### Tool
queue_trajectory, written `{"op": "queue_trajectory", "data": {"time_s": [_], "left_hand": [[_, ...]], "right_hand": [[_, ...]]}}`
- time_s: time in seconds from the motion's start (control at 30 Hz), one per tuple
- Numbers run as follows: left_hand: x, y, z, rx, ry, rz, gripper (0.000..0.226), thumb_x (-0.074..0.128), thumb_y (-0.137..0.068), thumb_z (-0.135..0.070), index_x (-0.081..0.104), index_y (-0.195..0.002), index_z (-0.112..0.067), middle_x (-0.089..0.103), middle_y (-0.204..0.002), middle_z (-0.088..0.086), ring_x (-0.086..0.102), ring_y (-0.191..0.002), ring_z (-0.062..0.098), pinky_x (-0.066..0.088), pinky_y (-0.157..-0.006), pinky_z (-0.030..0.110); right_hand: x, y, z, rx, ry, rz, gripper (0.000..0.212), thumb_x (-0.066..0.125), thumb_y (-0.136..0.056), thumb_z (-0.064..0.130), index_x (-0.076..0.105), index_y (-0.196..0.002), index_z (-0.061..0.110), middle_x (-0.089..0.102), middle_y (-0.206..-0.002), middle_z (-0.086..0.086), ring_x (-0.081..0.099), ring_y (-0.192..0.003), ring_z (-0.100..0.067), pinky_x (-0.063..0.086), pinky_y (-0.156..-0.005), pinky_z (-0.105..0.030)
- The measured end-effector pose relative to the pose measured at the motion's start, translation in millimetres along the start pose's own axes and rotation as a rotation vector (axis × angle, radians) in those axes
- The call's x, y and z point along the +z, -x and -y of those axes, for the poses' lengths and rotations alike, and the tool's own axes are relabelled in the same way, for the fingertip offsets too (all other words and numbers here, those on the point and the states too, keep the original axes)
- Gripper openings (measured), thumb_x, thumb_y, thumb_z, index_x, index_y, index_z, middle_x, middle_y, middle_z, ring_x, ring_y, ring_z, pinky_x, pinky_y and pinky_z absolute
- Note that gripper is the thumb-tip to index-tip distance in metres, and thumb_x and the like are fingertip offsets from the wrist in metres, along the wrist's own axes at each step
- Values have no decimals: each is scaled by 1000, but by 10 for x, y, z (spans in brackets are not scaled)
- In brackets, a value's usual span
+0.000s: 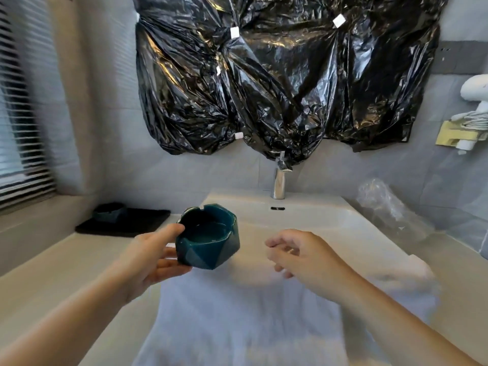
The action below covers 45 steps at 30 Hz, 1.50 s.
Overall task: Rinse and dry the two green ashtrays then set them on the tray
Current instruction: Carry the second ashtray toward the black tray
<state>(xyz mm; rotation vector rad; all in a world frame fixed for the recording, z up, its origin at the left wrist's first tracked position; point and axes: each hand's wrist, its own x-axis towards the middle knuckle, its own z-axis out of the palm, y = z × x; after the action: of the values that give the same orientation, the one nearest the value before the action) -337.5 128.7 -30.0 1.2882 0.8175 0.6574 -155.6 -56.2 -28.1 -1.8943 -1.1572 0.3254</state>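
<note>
**Over the sink (303, 215): green ashtray (211, 244) in the air, second ashtray (109, 212) parked on the tray (126, 228)**

Above the front of the sink, the left hand (155, 260) has the green ashtray lifted clear. The thumb is against the upper rim and the fingers are tucked under the base on the near side. The ashtray rides upright with its bowl open to view, over the far edge of a white towel (250, 313) draped across the sink's front lip. The right hand (303, 257) hangs beside it, apart from it, with fingers loosely curled around nothing.

Off to the left on the table (52, 265), the dark tray carries the second ashtray. That one is blurred, but it is plainly sitting there. The tap (279, 183) stands at the back of the sink, and I can see no stream coming from it.

Now the handling. That glossy, faceted body looks like glazed ceramic or glass, so I'd judge it rigid and weighty for its size. It would be slippery when wet and would likely chip if it dropped against the sink. The safest hold looks like thumb on the rim with fingers under the base, or two hands across opposite flat facets, keeping off the notches in the rim. I cannot tell whether it is wet or dry.
</note>
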Motion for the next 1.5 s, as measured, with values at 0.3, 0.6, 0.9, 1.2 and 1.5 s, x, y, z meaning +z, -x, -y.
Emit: {"op": "queue_trajectory", "data": {"time_s": [0.3,0.6,0.9,1.2,1.5], "left_hand": [[-1284,-835,-30,0,60,-314,34,63,-92,-27,58,-116,-3,67,-106,21,70,-83,34,62,-59,35],[-1794,-1964,10,-28,62,-438,34,66,-90,-28,56,-111,-4,65,-107,18,70,-79,30,62,-59,36],[-1834,-3142,78,-79,68,-481,44,69,-87,-30,52,-119,-5,56,-118,11,64,-87,31,61,-63,39],[-1765,-3714,227,-123,124,-493,58,72,-83,-31,48,-131,-8,49,-131,9,64,-101,38,58,-53,38],[-1780,-3913,406,-144,80,-484,53,70,-85,-30,47,-125,-6,53,-129,12,67,-93,37,59,-65,40]], "right_hand": [[901,-950,520,-270,350,82,13,58,-91,29,69,-97,30,65,-82,15,58,-77,2,44,-67,-10],[1615,-2073,635,-408,428,132,13,57,-86,22,69,-83,20,70,-77,4,64,-75,-13,54,-72,-37],[1940,-2672,342,-440,552,131,16,51,-81,29,61,-80,17,65,-74,-2,60,-69,-15,53,-66,-34],[1940,-2743,286,-415,551,159,18,51,-86,33,61,-90,19,68,-84,0,61,-75,-14,53,-70,-34],[1975,-2744,225,-419,554,167,21,49,-89,36,62,-101,24,68,-94,4,61,-81,-13,52,-77,-31]]}}
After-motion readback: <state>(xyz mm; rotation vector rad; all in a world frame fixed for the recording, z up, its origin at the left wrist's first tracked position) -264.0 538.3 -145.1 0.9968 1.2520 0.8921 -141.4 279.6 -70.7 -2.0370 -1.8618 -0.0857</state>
